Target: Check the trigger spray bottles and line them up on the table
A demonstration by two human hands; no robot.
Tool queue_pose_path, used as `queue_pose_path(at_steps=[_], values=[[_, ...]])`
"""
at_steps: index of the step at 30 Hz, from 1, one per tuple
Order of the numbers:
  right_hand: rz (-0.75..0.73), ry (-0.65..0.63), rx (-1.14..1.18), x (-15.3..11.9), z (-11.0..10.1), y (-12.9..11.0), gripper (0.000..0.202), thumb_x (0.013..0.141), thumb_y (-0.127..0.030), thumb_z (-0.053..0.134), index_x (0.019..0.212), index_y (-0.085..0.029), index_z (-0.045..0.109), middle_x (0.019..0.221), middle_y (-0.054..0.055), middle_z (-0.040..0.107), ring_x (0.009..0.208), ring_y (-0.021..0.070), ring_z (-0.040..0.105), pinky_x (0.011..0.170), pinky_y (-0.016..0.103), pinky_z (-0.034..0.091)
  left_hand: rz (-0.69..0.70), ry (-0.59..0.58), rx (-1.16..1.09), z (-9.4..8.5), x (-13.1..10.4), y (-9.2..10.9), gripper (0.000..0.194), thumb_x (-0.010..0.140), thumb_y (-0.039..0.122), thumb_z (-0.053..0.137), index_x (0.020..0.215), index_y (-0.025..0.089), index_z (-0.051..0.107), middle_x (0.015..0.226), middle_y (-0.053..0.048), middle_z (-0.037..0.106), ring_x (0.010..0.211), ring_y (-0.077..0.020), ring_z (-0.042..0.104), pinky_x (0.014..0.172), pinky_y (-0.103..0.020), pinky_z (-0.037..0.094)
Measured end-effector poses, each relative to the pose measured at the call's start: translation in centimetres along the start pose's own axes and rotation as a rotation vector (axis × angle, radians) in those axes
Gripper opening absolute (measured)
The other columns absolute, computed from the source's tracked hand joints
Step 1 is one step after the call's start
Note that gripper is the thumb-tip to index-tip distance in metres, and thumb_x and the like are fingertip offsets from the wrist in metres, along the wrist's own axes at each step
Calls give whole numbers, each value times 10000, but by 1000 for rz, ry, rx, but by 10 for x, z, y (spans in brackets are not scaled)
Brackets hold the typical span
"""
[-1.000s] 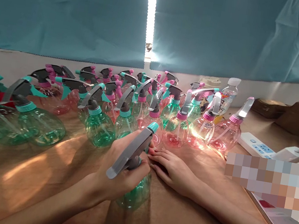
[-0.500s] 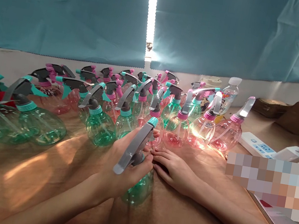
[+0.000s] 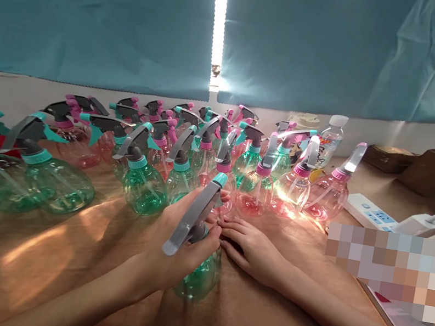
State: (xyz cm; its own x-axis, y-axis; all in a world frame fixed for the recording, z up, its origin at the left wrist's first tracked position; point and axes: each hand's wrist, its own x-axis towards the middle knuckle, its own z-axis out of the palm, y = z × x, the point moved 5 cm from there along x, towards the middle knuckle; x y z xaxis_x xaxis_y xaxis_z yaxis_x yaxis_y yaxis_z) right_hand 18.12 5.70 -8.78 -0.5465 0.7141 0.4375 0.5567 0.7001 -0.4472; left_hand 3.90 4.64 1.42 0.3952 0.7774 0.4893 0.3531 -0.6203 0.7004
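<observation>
A green spray bottle [image 3: 200, 280] with a grey trigger head stands upright on the brown table in front of me. My left hand [image 3: 171, 239] is wrapped around its neck, just under the trigger head, which hides part of the fingers. Just right of the bottle, my right hand [image 3: 251, 246] rests on the tabletop with fingers stretched toward the left hand's fingertips. Whether those fingers touch the bottle's far side I cannot tell. Behind my hands stand several more spray bottles, among them a green one [image 3: 145, 190] and a pink one [image 3: 256, 192].
More green spray bottles [image 3: 59, 186] crowd the left side. To the right are a white power strip [image 3: 372, 211] with a plugged-in charger [image 3: 418, 223], an open cardboard box [image 3: 433, 168] and a drink bottle [image 3: 331, 140]. Teal cloth [image 3: 101, 10] hangs behind, beside a bright light strip [image 3: 219, 18].
The view has shifted very slightly. Both hands and the green spray bottle keep practically the same places.
</observation>
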Motion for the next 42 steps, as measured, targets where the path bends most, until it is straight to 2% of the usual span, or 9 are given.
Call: queue_pose_path(at_steps=[7,13,21,28,31,37,39,42], values=[[-12,12,12,0,-2,-2,284,937,-182,506,1183,-184,647,1188,98,686,1180,231,579,1026,421,477,13,17,1,-1,1,-2,348,801,172,548,1144,218,581,1067,-65,690,816,-172,651,681,-294,548],[-10,4,14,1,-2,-1,287,935,-184,505,1187,-202,642,1179,93,688,1169,236,587,1009,437,486,-36,-7,11,0,0,-2,358,801,185,543,1152,226,596,902,-35,690,746,-158,656,655,-272,556],[-3,-8,6,1,-2,-1,260,941,-189,502,1150,-176,656,1182,97,684,1166,217,581,1012,382,482,3,-4,4,-1,0,-1,355,819,167,545,1170,217,561,1096,-64,686,863,-175,658,759,-317,553],[-4,-5,9,1,-2,-1,266,949,-206,495,1163,-189,651,1182,94,687,1165,231,589,1007,421,490,-18,-9,-12,-1,0,-1,348,816,172,556,1162,209,565,1144,-75,666,852,-168,655,750,-305,553],[-4,-3,3,1,-1,-1,271,947,-211,497,1172,-184,647,1190,98,684,1172,235,587,1014,429,486,-25,-14,-19,0,-1,-1,352,817,167,553,1166,216,569,1073,-61,684,851,-165,659,757,-298,554],[-6,9,15,1,-2,0,268,936,-191,507,1160,-194,654,1179,94,688,1163,232,591,1015,434,484,-72,-18,-24,1,-1,-2,394,811,184,545,1203,221,566,860,-26,684,677,-145,645,623,-270,542],[-10,8,25,0,-2,1,272,931,-181,511,1162,-201,654,1169,89,692,1154,230,594,1003,430,491,-57,-16,-10,1,0,-1,392,801,180,546,1190,224,570,910,-34,692,712,-151,649,654,-282,546],[-3,-12,27,0,-1,2,268,932,-180,509,1153,-200,659,1177,92,688,1142,231,599,985,422,501,-22,-3,-1,0,0,2,366,792,181,540,1155,220,569,1093,-64,670,862,-177,650,715,-300,546]])
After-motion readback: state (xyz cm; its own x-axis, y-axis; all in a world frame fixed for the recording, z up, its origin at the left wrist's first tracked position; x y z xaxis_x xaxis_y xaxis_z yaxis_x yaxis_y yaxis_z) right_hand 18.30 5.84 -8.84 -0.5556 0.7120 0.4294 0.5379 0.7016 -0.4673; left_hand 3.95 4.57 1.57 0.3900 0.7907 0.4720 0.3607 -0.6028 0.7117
